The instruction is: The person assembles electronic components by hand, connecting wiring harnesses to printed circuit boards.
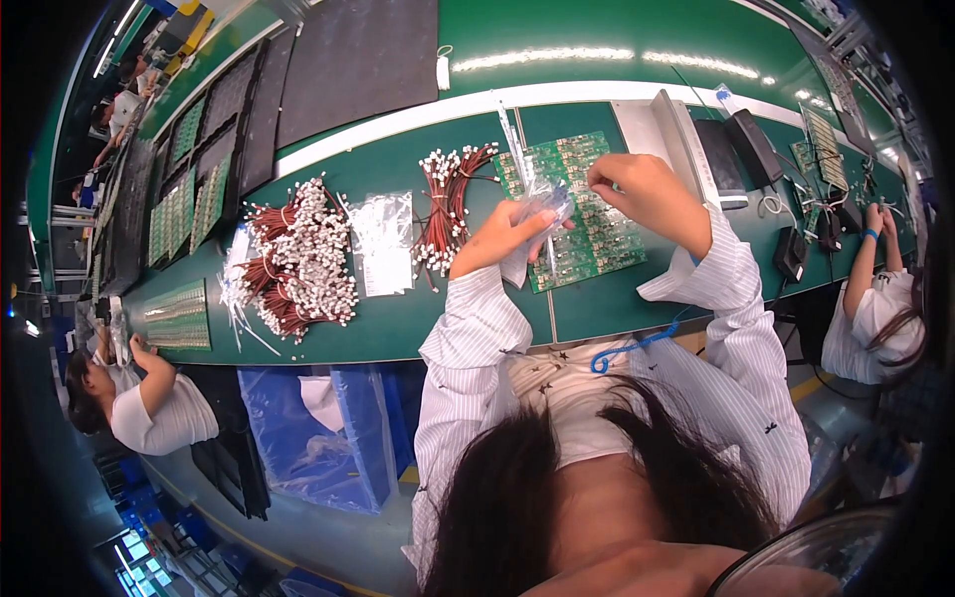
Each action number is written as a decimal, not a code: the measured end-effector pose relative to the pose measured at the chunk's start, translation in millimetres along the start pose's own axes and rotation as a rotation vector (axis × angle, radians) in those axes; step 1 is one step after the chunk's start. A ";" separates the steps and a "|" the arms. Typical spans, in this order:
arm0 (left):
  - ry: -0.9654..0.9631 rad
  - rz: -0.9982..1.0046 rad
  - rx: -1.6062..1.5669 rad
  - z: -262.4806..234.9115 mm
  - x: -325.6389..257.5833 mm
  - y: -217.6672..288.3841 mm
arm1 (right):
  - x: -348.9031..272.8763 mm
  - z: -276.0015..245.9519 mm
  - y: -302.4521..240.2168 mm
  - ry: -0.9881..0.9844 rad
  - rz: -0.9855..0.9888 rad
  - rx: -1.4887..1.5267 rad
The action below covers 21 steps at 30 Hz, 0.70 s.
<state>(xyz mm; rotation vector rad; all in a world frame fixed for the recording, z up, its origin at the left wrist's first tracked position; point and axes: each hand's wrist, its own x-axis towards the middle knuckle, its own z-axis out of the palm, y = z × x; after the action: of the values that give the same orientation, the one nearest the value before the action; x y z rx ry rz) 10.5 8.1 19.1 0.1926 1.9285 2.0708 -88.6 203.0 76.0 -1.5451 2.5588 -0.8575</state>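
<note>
My left hand is closed around a crumpled clear plastic bag, held over the left part of a green circuit board panel. Just to its right, my right hand hovers above the same panel with its fingers curled into a pinch. Whatever those fingertips hold, if anything, is too small to make out. The panel lies flat on the green bench and carries rows of small parts. Left of my left hand lies a bundle of red and black wires with white connectors.
A large heap of similar wires and a flat clear bag lie further left. Black power adapters and a metal rail stand to the right. Black trays line the far left. Co-workers sit at both sides.
</note>
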 end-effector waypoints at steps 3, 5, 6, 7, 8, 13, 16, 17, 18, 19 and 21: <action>0.024 0.011 -0.019 1.1 0.2 1.4 | 0.8 7.1 10.6 0.193 -0.001 -0.282; 0.030 0.012 -0.012 -1.7 -1.3 1.4 | 5.9 8.0 21.3 0.390 0.016 -0.378; 0.036 0.013 -0.004 -3.5 -1.9 1.0 | 7.3 6.7 26.6 0.395 0.140 -0.134; 0.039 0.010 -0.009 -5.7 -2.1 -0.4 | 9.3 6.0 32.0 0.396 0.261 0.112; 0.037 0.010 -0.010 -5.5 -2.4 -0.8 | 11.2 11.8 40.2 0.395 0.263 0.110; 0.050 0.016 -0.006 -4.2 0.2 1.3 | 23.2 46.8 68.8 0.294 0.426 0.801; 0.058 -0.003 -0.011 -4.8 -0.2 0.8 | 33.4 56.0 70.9 0.290 0.302 0.457; 0.059 -0.005 -0.010 -5.2 -0.8 0.4 | 33.9 58.1 71.3 0.290 0.303 0.460; 0.057 -0.004 -0.010 -5.4 -0.6 -0.2 | 34.3 59.4 72.5 0.271 0.279 0.382; 0.055 -0.002 -0.011 -5.6 -0.2 -0.7 | 34.8 60.2 73.5 0.252 0.255 0.304; 0.056 -0.007 -0.013 -5.2 -0.3 -0.8 | 33.7 61.2 74.1 0.252 0.246 0.313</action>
<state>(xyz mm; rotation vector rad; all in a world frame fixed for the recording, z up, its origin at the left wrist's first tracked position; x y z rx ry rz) 9.3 3.1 17.9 0.1262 1.9441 2.1056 -147.2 174.6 -2.3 -1.0705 2.5377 -1.4115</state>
